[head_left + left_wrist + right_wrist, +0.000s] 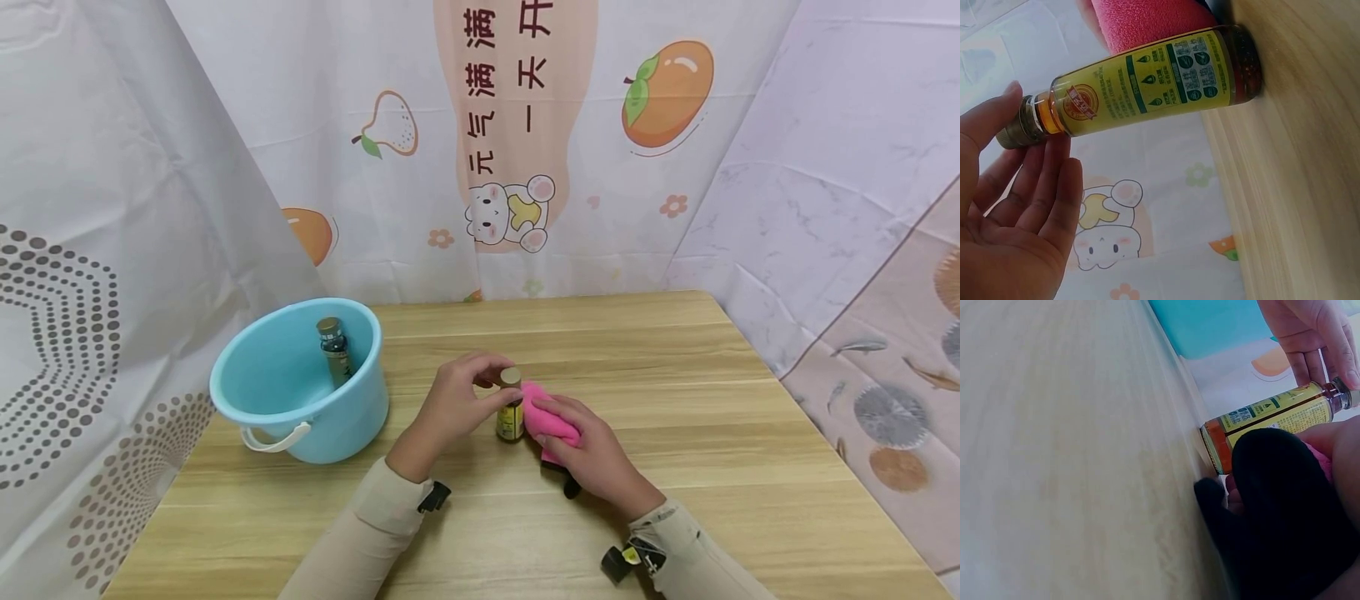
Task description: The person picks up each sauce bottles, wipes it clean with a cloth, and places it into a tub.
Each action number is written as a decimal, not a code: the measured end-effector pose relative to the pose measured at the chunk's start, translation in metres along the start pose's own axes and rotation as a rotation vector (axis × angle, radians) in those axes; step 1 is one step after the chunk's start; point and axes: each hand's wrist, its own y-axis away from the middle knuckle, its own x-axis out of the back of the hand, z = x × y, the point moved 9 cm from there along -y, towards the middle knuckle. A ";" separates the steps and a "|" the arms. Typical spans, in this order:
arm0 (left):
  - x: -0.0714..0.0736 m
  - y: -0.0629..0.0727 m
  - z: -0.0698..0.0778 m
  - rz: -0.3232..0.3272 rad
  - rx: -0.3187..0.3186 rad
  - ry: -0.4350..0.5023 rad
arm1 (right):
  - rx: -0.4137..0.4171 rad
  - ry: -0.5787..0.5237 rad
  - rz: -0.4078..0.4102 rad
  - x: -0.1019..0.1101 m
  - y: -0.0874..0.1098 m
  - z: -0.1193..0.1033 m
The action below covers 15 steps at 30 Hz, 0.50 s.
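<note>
A small glass bottle [511,422] with a yellow label and amber contents stands upright on the wooden table. My left hand [459,402] holds it near the top, thumb and fingers at the brownish-gold cap [1015,130]. On the bottle's right side, my right hand [594,446] grips a bunched pink towel [547,417] close against the glass. A soft-looking black piece [1291,500] shows under that hand and hides part of the towel in the right wrist view.
At the left of the table [675,358] stands a light blue bucket [341,433] with a white handle [276,440]. Inside it, a dark bottle [337,354] leans against the wall. Printed curtains [360,208] hang behind and at both sides.
</note>
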 end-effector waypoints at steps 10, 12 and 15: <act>0.000 0.000 0.000 0.005 -0.003 0.027 | 0.047 -0.025 0.024 0.003 0.000 -0.007; 0.000 0.000 -0.001 0.004 -0.003 0.032 | 0.066 -0.038 0.035 0.004 0.000 -0.009; 0.000 0.000 -0.001 0.003 -0.006 0.043 | 0.101 -0.063 0.056 0.005 0.000 -0.011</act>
